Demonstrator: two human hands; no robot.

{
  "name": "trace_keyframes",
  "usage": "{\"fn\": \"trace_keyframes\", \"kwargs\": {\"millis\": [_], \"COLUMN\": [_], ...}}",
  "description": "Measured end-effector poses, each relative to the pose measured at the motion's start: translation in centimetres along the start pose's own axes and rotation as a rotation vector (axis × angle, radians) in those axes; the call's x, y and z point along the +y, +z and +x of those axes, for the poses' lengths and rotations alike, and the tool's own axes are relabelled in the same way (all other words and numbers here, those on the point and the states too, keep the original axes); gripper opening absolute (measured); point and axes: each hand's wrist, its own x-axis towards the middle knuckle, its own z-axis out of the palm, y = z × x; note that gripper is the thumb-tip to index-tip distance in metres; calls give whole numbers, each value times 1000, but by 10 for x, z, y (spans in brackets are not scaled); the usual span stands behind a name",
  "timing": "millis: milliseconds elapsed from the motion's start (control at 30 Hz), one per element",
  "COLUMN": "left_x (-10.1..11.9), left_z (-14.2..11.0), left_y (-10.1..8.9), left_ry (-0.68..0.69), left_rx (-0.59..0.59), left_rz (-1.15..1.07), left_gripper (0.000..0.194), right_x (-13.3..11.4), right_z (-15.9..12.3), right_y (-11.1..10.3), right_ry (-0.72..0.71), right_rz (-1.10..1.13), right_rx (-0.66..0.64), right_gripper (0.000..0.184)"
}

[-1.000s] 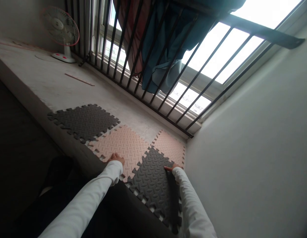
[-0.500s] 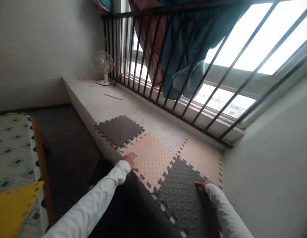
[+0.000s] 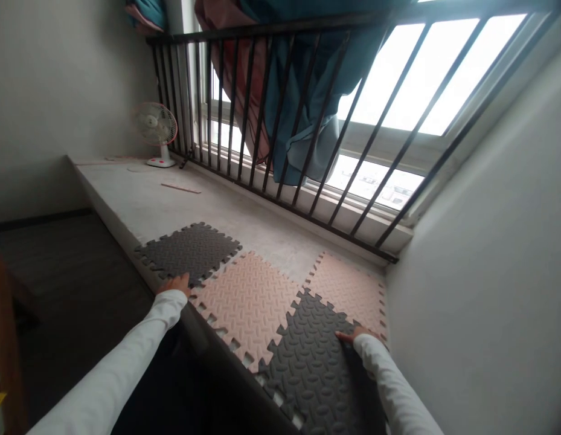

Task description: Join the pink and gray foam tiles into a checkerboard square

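Note:
Interlocking foam tiles lie on a pale ledge. My left hand point(image 3: 175, 284) is at the near corner of the far dark grey tile point(image 3: 194, 249), its fingers resting at the edge. Beside it lies a pink foam tile point(image 3: 248, 302), which meets a nearer dark grey foam tile point(image 3: 314, 362). My right hand point(image 3: 362, 334) lies on that nearer tile with the index finger stretched out, close to its seam with a second pink tile point(image 3: 348, 284). White sleeves cover both forearms. Part of the nearer tile is hidden under the right arm.
A metal railing point(image 3: 280, 196) runs along the ledge's window side, with a teal and pink curtain point(image 3: 307, 121) behind it. A small fan point(image 3: 157, 127) stands at the far end, past a thin strip point(image 3: 180, 188). At lower left is a wooden frame edge point(image 3: 8, 350).
My left hand has moved from the middle pink tile's edge to the far dark grey tile's corner. My right hand stays on the near tile. The view has turned right.

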Motion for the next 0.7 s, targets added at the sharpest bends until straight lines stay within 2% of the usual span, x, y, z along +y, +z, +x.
{"fn": "trace_keyframes", "kwargs": {"millis": [67, 133, 233, 333, 433, 533, 700], "left_x": [9, 28, 76, 134, 189, 234, 285], "left_z": [9, 18, 29, 31, 20, 3, -17], "left_y": [-7, -19, -35, -42, -38, -27, -9], "left_ry": [7, 0, 25, 114, 207, 303, 406], "left_rx": [79, 165, 228, 237, 183, 143, 69], "left_rz": [-49, -153, -344, -503, -572, -531, -498], "left_gripper": [47, 47, 42, 38, 37, 37, 36], "right_x": [-3, -5, -4, -1, 2, 2, 0], "right_z": [-9, -15, -13, -3, 7, 10, 8], "right_y": [-7, -10, -7, 4, 14, 18, 16], "right_ry": [16, 30, 50, 85, 104, 116, 154], "right_rz": [-7, -7, 8, 49, 93, 114, 109], "right_rx": [-56, -84, -68, -38, -21, -18, -21], "right_gripper": [77, 79, 82, 87, 90, 92, 95]}}
